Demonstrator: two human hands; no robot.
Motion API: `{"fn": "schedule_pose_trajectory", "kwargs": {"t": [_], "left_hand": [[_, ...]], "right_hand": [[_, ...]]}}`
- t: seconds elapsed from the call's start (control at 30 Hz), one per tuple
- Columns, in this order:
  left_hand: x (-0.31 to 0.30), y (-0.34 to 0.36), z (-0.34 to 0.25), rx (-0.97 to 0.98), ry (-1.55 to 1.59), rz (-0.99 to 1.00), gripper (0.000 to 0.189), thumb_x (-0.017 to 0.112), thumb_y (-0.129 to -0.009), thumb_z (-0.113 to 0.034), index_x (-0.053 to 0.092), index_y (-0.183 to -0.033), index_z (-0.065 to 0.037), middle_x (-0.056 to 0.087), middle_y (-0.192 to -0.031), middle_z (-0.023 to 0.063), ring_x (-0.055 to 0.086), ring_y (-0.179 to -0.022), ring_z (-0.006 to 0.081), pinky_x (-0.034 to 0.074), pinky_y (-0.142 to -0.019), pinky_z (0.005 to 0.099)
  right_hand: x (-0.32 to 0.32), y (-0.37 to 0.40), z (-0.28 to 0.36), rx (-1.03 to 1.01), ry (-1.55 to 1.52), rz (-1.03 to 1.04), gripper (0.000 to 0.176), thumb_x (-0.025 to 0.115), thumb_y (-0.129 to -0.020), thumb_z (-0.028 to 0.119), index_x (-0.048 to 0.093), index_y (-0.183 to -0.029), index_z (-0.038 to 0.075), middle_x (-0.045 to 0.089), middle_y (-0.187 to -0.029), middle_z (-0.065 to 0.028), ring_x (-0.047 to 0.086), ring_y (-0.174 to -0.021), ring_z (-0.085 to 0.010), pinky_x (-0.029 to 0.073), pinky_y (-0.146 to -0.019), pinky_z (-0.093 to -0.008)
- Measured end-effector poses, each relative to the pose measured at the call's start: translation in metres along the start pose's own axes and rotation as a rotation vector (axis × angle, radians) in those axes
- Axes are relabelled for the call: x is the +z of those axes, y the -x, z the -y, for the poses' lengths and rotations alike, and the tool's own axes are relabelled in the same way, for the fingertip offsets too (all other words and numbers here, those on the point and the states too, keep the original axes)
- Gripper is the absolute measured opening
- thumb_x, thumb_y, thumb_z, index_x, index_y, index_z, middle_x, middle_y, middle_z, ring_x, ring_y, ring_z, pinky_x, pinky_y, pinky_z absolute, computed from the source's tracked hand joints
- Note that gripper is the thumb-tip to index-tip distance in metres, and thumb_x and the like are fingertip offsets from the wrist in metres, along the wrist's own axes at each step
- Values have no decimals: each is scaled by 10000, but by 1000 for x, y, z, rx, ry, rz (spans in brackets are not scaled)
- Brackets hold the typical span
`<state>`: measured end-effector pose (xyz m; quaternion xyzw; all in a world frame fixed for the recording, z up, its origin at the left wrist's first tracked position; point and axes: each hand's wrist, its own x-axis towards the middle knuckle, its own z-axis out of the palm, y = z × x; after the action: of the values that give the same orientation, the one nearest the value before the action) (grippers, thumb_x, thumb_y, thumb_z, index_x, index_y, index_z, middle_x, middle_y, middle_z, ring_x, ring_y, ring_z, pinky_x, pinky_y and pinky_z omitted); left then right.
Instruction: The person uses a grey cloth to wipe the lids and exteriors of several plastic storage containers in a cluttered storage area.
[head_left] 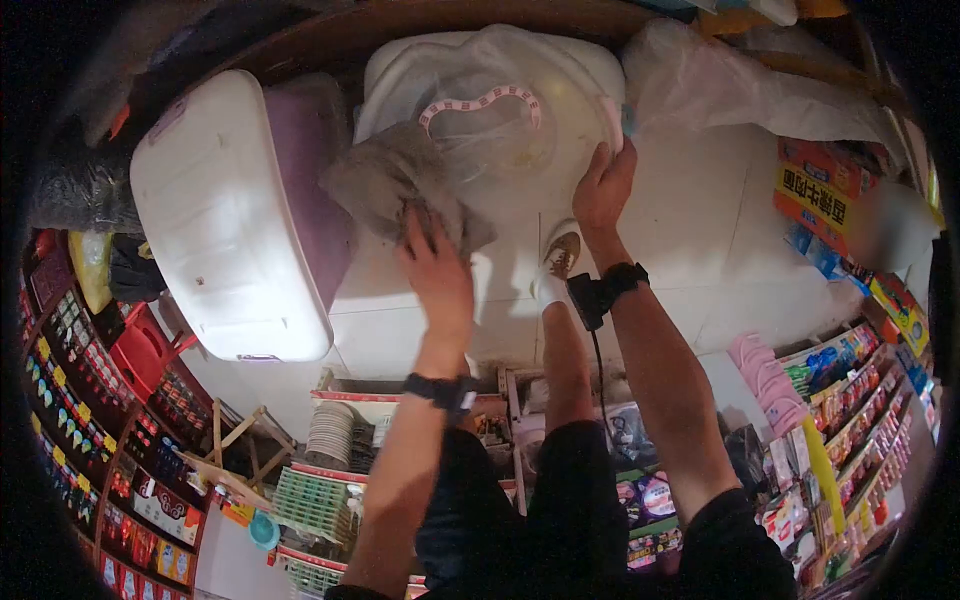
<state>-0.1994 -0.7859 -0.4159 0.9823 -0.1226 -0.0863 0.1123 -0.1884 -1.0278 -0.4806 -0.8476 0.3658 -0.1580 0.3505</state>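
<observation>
My left hand (437,272) is closed on a grey cloth (390,180), which hangs against the front left part of a large white bin wrapped in clear plastic. My right hand (605,190) is at the right edge of this plastic-covered bin (580,100), its fingers apart and the thumb raised near the rim. A pink patterned strip (485,100) curves across the bin under the plastic.
A white-lidded purple storage box (225,215) stands on its side at the left. Clear plastic sheeting (720,85) lies at the back right. A red carton (825,195) is at the right. Shelves of packaged goods (860,400) line both sides; stacked plates (330,435) stand near my legs.
</observation>
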Motion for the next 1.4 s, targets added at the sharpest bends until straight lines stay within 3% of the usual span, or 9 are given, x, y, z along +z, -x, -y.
{"fn": "schedule_pose_trajectory", "kwargs": {"t": [0.17,0.23,0.43,0.5,0.67,0.9,1.13,1.23,1.4], "left_hand": [[18,-17,-85,-92,241,-44,646,721,-770,-65,523,-1371,66,343,-1577,271,419,-1259,514,342,-1103,599],[32,-22,-99,66,255,6,614,704,-779,-74,547,-1362,34,371,-1561,246,448,-1213,482,391,-1041,584],[28,-18,-41,311,71,16,557,672,-798,-89,590,-1347,-43,482,-1455,183,523,-1083,404,459,-936,529],[22,-15,-1,228,-82,-22,621,658,-801,-116,581,-1416,-84,512,-1461,123,535,-1043,331,456,-922,465],[-30,-17,50,145,-210,30,645,662,-801,-83,572,-1439,-86,524,-1426,111,538,-1046,328,439,-883,454],[5,-3,-10,12,-129,-22,636,661,-804,-101,554,-1427,-31,495,-1424,202,516,-1058,395,428,-905,496],[12,-12,-63,189,106,21,485,673,-765,-55,633,-1242,27,486,-1426,242,505,-1051,410,429,-940,514],[11,-15,-51,253,89,34,544,663,-767,-49,607,-1306,4,474,-1452,216,509,-1053,398,437,-933,502],[-20,-12,-2,59,-32,66,773,701,-757,-46,483,-1499,-62,458,-1478,169,508,-1120,396,429,-1001,503]], "right_hand": [[2,-3,3,22,18,15,501,432,-1089,311,448,-1395,-86,555,-1286,-311,557,-1177,-474,431,-1023,-497],[1,-4,3,16,9,41,528,419,-1092,337,431,-1405,-88,540,-1288,-319,550,-1172,-498,433,-1020,-519],[-6,-7,5,-7,26,69,505,409,-1093,347,454,-1364,-77,550,-1239,-303,566,-1122,-492,442,-990,-530],[-3,-8,2,22,7,55,489,412,-1090,345,465,-1351,-64,554,-1216,-296,567,-1107,-487,443,-977,-532],[-2,-5,5,10,4,30,457,431,-1083,316,495,-1338,-58,583,-1212,-292,582,-1118,-464,450,-980,-501],[5,-2,-4,3,1,-22,479,460,-1070,301,473,-1363,-78,572,-1246,-309,582,-1116,-495,453,-983,-529],[1,-4,1,17,24,9,481,459,-1066,288,466,-1369,-86,567,-1235,-323,580,-1113,-499,458,-980,-531],[-2,-11,5,22,23,32,502,504,-1049,301,465,-1375,-78,542,-1286,-319,549,-1158,-501,433,-1013,-533],[-26,-4,34,-267,268,-24,530,695,-937,274,537,-1376,25,501,-1354,-230,470,-1255,-424,340,-1090,-540]]}}
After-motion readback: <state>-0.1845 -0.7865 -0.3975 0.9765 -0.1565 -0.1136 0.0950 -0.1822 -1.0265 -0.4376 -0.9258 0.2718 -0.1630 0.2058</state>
